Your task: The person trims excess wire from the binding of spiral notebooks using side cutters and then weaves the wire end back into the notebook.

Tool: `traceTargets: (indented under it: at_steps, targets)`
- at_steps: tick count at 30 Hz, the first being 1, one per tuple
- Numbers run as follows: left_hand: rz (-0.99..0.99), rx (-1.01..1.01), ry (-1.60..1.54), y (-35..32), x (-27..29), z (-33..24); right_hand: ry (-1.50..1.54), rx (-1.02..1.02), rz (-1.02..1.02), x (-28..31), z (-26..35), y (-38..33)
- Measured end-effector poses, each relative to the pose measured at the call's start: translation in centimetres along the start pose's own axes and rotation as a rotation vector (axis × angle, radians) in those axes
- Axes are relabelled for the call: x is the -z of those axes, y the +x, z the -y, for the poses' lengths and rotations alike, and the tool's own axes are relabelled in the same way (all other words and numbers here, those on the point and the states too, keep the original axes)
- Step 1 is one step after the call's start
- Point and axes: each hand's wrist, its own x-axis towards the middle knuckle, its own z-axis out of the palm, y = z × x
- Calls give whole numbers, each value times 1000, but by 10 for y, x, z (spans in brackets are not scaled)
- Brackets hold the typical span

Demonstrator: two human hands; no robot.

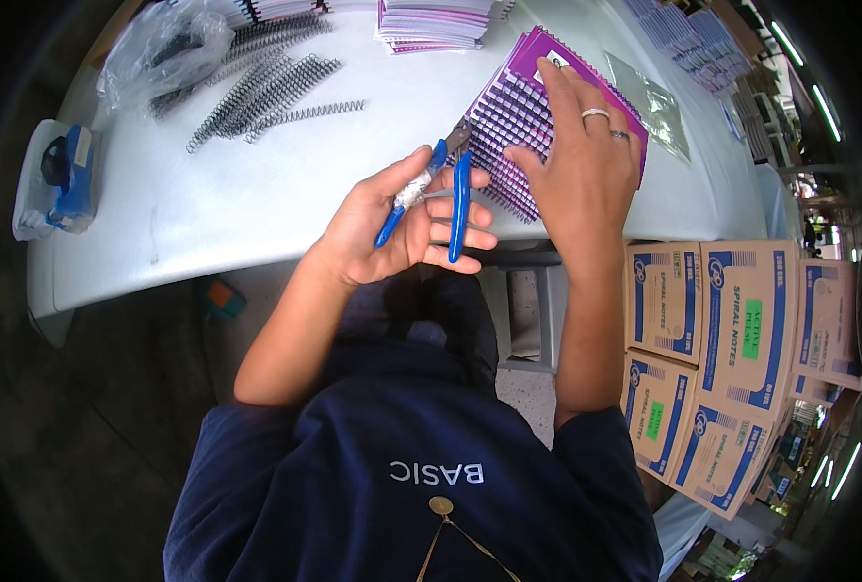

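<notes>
Partly hidden beneath a spread hand, a stack of purple spiral notebooks (523, 68) sits at the near right of a white table (208, 204), its rows of coil edges facing left. The right hand (586, 145), wearing two rings, blocks much of the top cover; whether its fingertips press down or merely hover is hard to make out. Equally unclear is whether the tips of the blue-handled cutters (461, 209) touch the coils, though they point right up to them. White wrapping covers part of one handle. At the far edge, a second notebook stack (433, 24) is cut off, and a crumpled clear bag (174, 53) obscures some of the loose black coils (261, 97).

The left hand (377, 218) is turned palm up, forearm angled in from the near side, holding the cutters between thumb and loosely extended fingers, the handles apart. The right forearm reaches nearly straight away from the body, palm down, fingers wide and thumb out to the left. Cardboard cartons (746, 320) stand at right.
</notes>
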Motion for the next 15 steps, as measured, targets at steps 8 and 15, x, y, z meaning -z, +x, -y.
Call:
traceTargets:
  at_steps: [8, 15]
  targets:
    - [-822, -187, 1659, 8, -23, 16, 1, -2, 5, 1, 3, 0]
    - [-240, -5, 108, -1, -10, 6, -71, 8, -34, -1, 8, -2]
